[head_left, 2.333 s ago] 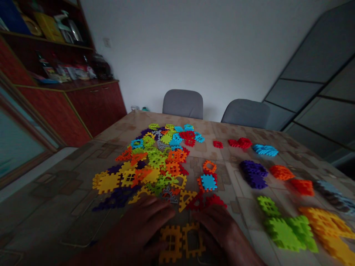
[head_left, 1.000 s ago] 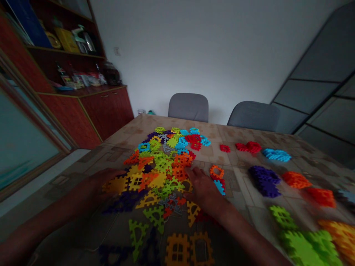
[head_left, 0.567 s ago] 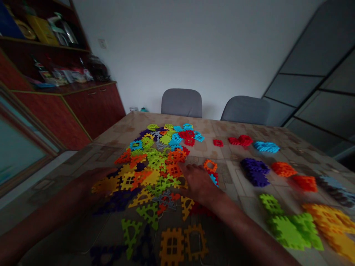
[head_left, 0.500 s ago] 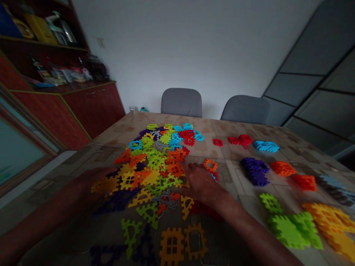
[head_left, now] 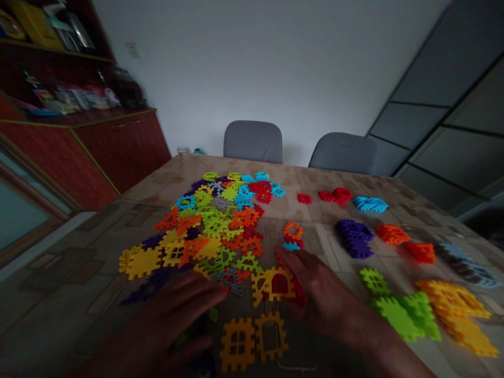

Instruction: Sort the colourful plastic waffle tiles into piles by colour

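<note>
Flat interlocking plastic building pieces lie in a mixed-colour pile (head_left: 214, 223) in front of me. My right hand (head_left: 321, 283) is at the pile's near right side, its fingers closed at the right edge of a yellow arched piece (head_left: 268, 286). Red pieces (head_left: 300, 294) show partly under that hand. Blurred by motion, my left hand (head_left: 177, 310) hovers over the near left part of the pile with fingers stretched out, apparently holding nothing. Just beyond its fingertips is a grey triangular piece (head_left: 229, 281). Two yellow frame pieces, one a window piece (head_left: 238, 344), lie closest to me.
Sorted stacks stand on the right of the table: red (head_left: 340, 195), light blue (head_left: 370, 204), purple (head_left: 355, 239), orange (head_left: 392, 234), green (head_left: 401, 315), yellow (head_left: 459, 312) and grey (head_left: 468, 265). Two grey chairs (head_left: 252, 142) stand behind the table's far edge.
My left hand has moved from the pile's left edge toward me and rightward. My right hand has drawn back to the near right, and the yellow arched piece has come nearer with it.
</note>
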A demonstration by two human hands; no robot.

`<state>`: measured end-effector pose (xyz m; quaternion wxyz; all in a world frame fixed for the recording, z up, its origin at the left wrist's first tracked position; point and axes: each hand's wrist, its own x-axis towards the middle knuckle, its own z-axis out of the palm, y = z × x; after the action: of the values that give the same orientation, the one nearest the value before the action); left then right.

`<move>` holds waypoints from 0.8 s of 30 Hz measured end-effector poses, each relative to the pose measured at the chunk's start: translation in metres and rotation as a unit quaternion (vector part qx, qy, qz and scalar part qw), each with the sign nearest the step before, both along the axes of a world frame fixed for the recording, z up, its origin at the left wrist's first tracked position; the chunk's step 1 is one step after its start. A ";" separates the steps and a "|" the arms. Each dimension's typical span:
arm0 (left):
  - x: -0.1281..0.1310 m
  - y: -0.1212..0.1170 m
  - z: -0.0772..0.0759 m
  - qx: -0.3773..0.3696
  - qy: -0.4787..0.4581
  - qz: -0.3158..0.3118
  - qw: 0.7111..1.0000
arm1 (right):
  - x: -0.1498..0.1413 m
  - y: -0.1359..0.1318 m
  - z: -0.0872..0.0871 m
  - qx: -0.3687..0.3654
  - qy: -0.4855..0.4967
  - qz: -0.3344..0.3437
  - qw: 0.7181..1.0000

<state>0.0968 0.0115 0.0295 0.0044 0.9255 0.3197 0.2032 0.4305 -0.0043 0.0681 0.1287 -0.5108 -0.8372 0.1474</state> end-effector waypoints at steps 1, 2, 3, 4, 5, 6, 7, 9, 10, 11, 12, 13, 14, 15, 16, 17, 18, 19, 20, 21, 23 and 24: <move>0.007 -0.008 -0.004 0.006 0.010 -0.028 1.000 | 0.000 -0.008 -0.001 -0.015 0.017 0.015 1.000; 0.013 -0.014 -0.007 0.009 0.019 -0.050 0.999 | -0.001 -0.016 -0.003 -0.029 0.028 0.031 0.999; 0.018 -0.020 -0.010 0.011 0.025 -0.065 0.998 | -0.002 -0.024 -0.005 -0.039 0.033 0.043 0.998; 0.023 -0.024 -0.013 0.014 0.029 -0.072 0.997 | -0.003 -0.030 -0.008 -0.044 0.033 0.053 0.997; 0.027 -0.026 -0.016 0.020 0.030 -0.072 0.997 | -0.004 -0.035 -0.011 -0.044 0.031 0.058 0.997; 0.030 -0.028 -0.018 0.026 0.029 -0.066 0.997 | -0.005 -0.038 -0.015 -0.042 0.030 0.060 0.997; 0.032 -0.028 -0.020 0.030 0.028 -0.060 0.997 | -0.006 -0.040 -0.018 -0.037 0.030 0.063 0.997; 0.035 -0.027 -0.023 0.034 0.021 -0.055 0.998 | -0.009 -0.041 -0.021 -0.028 0.030 0.074 0.996; 0.036 -0.026 -0.024 0.030 0.019 -0.055 0.998 | -0.010 -0.040 -0.022 -0.024 0.028 0.079 0.996; 0.037 -0.026 -0.024 0.026 0.016 -0.056 0.998 | -0.011 -0.040 -0.022 -0.024 0.024 0.085 0.996; 0.037 -0.025 -0.025 0.021 0.015 -0.059 0.998 | -0.012 -0.039 -0.022 -0.025 0.020 0.089 0.996; 0.037 -0.025 -0.025 0.018 0.012 -0.059 0.998 | -0.013 -0.038 -0.022 -0.026 0.015 0.089 0.996; 0.037 -0.026 -0.026 0.014 0.012 -0.056 0.998 | -0.013 -0.038 -0.022 -0.025 0.012 0.088 0.996; 0.037 -0.027 -0.026 0.010 0.013 -0.052 0.999 | -0.013 -0.038 -0.022 -0.022 0.009 0.085 0.996; 0.037 -0.028 -0.025 0.006 0.013 -0.053 0.998 | -0.013 -0.038 -0.022 -0.018 0.007 0.086 0.996; 0.038 -0.029 -0.024 0.004 0.011 -0.059 0.998 | -0.012 -0.038 -0.023 -0.009 0.009 0.088 0.996; 0.037 -0.029 -0.023 -0.001 0.009 -0.068 0.998 | -0.011 -0.038 -0.025 0.002 0.010 0.091 0.996; 0.037 -0.029 -0.021 -0.007 0.007 -0.078 0.997 | -0.010 -0.037 -0.028 0.011 0.011 0.096 0.995; 0.036 -0.027 -0.019 -0.016 0.005 -0.084 0.996 | -0.009 -0.036 -0.031 0.020 0.013 0.102 0.994; 0.033 -0.023 -0.016 -0.024 0.001 -0.087 0.996 | -0.009 -0.036 -0.034 0.030 0.013 0.110 0.993; 0.020 -0.009 -0.010 -0.038 -0.013 -0.045 0.998 | -0.008 -0.034 -0.041 0.047 0.014 0.124 0.991; 0.009 0.001 -0.006 -0.043 -0.024 -0.015 0.999 | -0.008 -0.034 -0.045 0.052 0.017 0.126 0.990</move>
<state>0.1054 0.0122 0.0234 0.0544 0.9240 0.3143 0.2111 0.4224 -0.0383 0.0231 0.1496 -0.3908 -0.8992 0.1279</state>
